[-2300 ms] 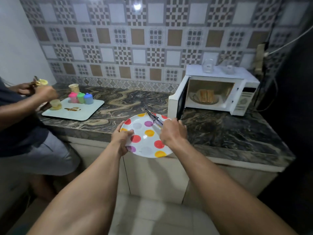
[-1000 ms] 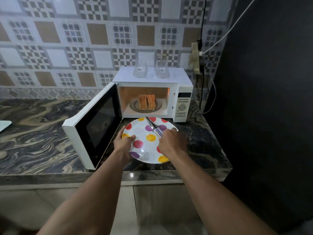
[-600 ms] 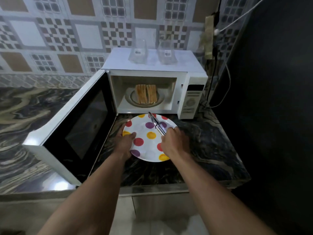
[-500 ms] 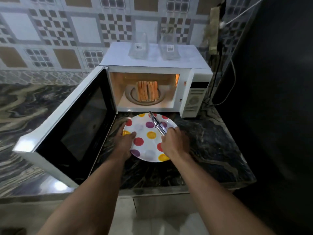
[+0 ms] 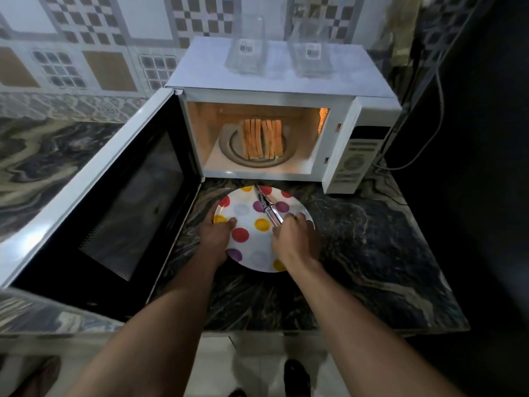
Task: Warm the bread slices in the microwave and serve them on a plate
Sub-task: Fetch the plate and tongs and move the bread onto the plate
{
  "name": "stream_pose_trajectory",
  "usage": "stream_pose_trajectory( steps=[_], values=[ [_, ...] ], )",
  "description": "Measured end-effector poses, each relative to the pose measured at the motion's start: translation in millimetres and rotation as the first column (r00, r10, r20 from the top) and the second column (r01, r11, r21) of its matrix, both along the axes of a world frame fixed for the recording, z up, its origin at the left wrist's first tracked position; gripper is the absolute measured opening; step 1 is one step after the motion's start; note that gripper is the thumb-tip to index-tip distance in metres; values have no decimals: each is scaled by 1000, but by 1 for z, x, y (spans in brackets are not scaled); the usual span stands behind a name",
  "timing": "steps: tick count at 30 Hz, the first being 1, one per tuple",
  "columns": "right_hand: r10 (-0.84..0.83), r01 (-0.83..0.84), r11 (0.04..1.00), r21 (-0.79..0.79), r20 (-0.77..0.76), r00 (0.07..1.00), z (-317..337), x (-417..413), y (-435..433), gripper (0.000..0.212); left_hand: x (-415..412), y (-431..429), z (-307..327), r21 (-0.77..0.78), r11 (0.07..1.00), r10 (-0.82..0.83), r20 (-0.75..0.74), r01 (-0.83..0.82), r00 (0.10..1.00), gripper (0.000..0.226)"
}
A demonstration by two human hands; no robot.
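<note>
Toasty-orange bread slices [image 5: 262,138] stand on edge in a tight row on the turntable [image 5: 229,146] inside the microwave [image 5: 274,81]. Its door [image 5: 114,196] is swung wide to the left and the cavity lamp is lit. The warming looks done, or at least stopped, though nothing here shows how hot the bread is.

White with coloured dots, the plate [image 5: 252,224] sits low over the counter [image 5: 372,239], just in front of the microwave's opening. Whether it rests on the stone or is held just clear of it, I cannot tell. The left hand [image 5: 216,236] grips the plate's left rim, with the thumb on top and the rest tucked under, out of sight. The right hand [image 5: 294,239] has its fingers [image 5: 289,217] curled round the handle of metal tongs [image 5: 267,207], which lie across the plate with their tips near together at its far edge.

Serving is what remains. No slice has reached the plate, so each must be lifted out with the tongs and laid on it. The door is yet to be closed. Two clear containers [image 5: 247,50] stand on top of the microwave, untouched.
</note>
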State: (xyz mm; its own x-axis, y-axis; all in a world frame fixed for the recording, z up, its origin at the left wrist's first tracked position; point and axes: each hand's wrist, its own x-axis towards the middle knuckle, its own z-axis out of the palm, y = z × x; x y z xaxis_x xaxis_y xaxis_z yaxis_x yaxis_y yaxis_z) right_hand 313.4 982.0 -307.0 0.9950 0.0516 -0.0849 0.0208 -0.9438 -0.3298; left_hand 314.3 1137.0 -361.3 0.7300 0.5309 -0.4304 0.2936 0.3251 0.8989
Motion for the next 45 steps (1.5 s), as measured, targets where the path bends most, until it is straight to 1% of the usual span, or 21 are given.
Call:
stream_pose_trajectory(
  steps=[2, 5, 8, 10, 13, 16, 17, 20, 23, 25, 26, 27, 28, 30, 31, 32, 33, 36, 40, 43, 45],
  values=[
    [3, -3, 1000, -4, -6, 1000, -4, 2, 1, 27, 2, 0, -1, 94, 996, 0, -8, 1, 1000, 58],
    [-2, 2, 1000, -2, -21, 1000, -8, 3, 3, 26, 4, 4, -3, 301, 953, -28, -66, 47, 997, 49],
    [-7, 7, 1000, 0, -29, 1000, -10, 3, 2, 24, 6, 6, -3, 497, 853, -57, -211, 158, 976, 49],
    [-12, 12, 1000, 5, -20, 1000, -11, 4, 2, 25, 7, 8, -3, 571, 788, -69, -294, 232, 953, 53],
    [-23, 23, 1000, 10, -14, 1000, -13, 2, -1, 24, 9, 8, -8, 652, 687, -73, -380, 322, 922, 63],
    [-26, 26, 1000, 9, 1, 1000, -13, 0, -4, 25, 9, 7, -12, 728, 572, -46, -432, 378, 901, 66],
    [-30, 30, 999, 14, 1, 1000, -12, -1, -4, 26, 8, 7, -11, 736, 555, -39, -443, 388, 896, 66],
    [-40, 40, 998, 49, -7, 999, -10, -2, -6, 27, 6, 10, -4, 719, 560, -52, -464, 411, 884, 62],
    [-61, 65, 991, 120, -38, 997, -9, 0, -3, 27, 5, 7, 5, 754, 524, -30, -449, 396, 893, 44],
    [-71, 81, 981, 179, -60, 996, -8, 2, -1, 27, 7, 0, 16, 786, 541, -16, -346, 300, 938, 29],
    [-75, 88, 972, 220, -70, 995, -7, 3, -1, 26, 9, -5, 24, 778, 576, -47, -276, 251, 960, 23],
    [-79, 99, 955, 278, -83, 993, -6, 4, 0, 23, 13, -8, 31, 737, 637, -103, -207, 224, 973, 20],
    [-82, 112, 930, 350, -102, 991, -3, 4, 0, 19, 17, -11, 38, 667, 713, -166, -141, 217, 976, 19],
    [-71, 138, 861, 489, -152, 986, 0, 5, 1, 13, 22, -16, 55, 439, 859, -273, -40, 263, 961, 21],
    [-60, 150, 823, 548, -178, 982, 1, 6, 1, 11, 24, -17, 62, 339, 894, -309, -4, 292, 951, 23],
    [-48, 162, 785, 598, -202, 978, 3, 6, 1, 13, 25, -17, 68, 286, 900, -348, 19, 329, 937, 23],
    [-37, 172, 752, 636, -220, 975, 4, 7, 0, 16, 26, -17, 73, 276, 889, -389, 39, 364, 920, 21],
    [7, 168, 705, 690, -243, 970, 5, 7, -1, 23, 25, -19, 86, 295, 854, -474, 100, 429, 875, 14],
    [11, 207, 616, 760, -271, 962, 5, 9, -3, 21, 29, -16, 94, 315, 828, -524, 138, 464, 841, 9],
    [-5, 208, 609, 766, -258, 966, 4, 9, 0, 41, 34, -14, 100, 312, 826, -536, 174, 470, 826, 7],
    [-13, 193, 627, 755, -238, 971, 3, 11, 2, 42, 37, -13, 103, 267, 828, -549, 208, 493, 809, 10]
  ],
)
